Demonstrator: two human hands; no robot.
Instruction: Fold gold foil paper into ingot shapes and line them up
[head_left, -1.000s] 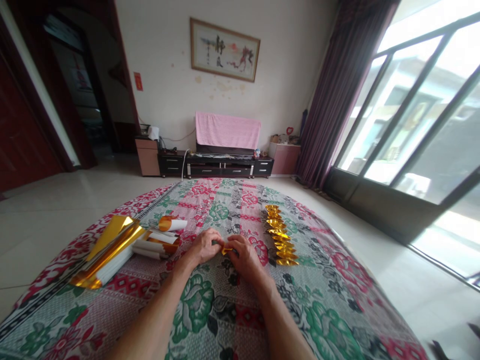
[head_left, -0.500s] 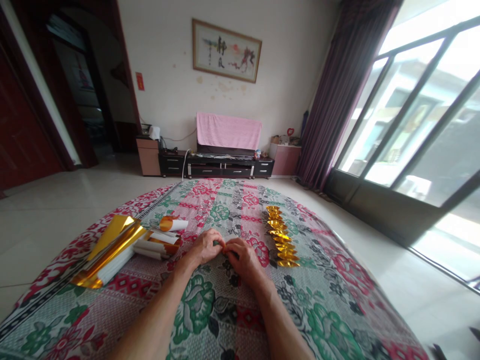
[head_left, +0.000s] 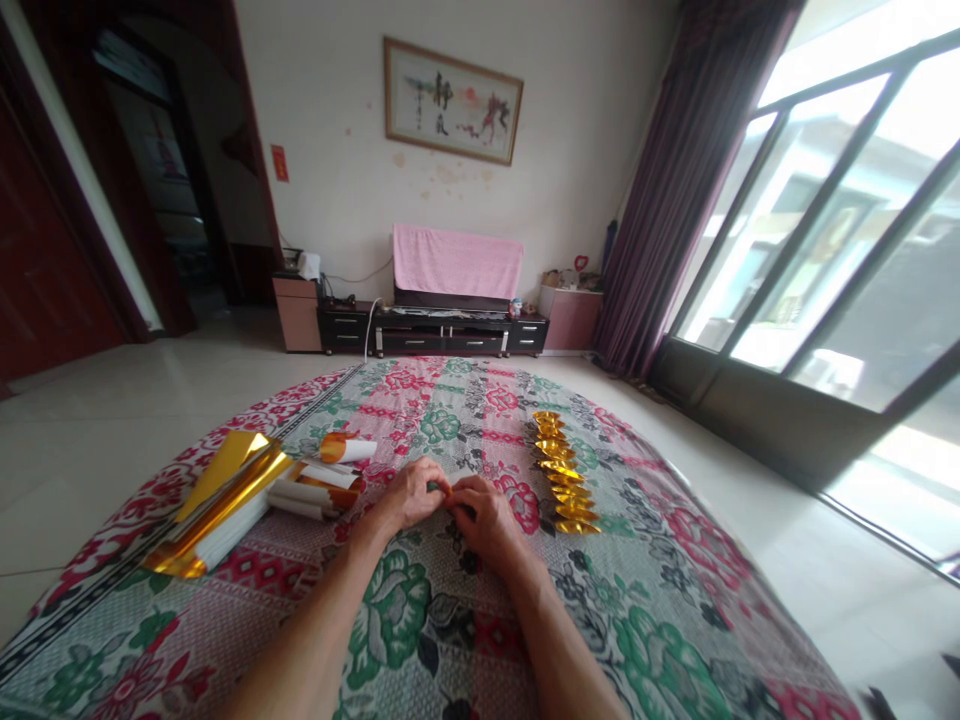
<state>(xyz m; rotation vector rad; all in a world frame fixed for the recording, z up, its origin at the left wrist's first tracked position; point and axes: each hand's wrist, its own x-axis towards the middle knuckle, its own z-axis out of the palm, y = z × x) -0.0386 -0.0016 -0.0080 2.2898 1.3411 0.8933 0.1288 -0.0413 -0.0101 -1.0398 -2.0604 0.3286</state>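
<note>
My left hand and my right hand meet at the middle of a floral cloth, fingers curled and pinched together on a small piece of gold foil paper, of which only a sliver shows between them. To the right runs a row of several folded gold foil pieces. To the left lies a stack of gold foil sheets with a few rolled white-and-gold papers beside it.
The cloth covers a round surface above a pale tiled floor. A low dark TV cabinet with a pink cover stands at the far wall. Purple curtains and large windows are on the right.
My hands have closed tighter over the gold foil piece, so less of it shows than a second ago. Nothing else has moved.
</note>
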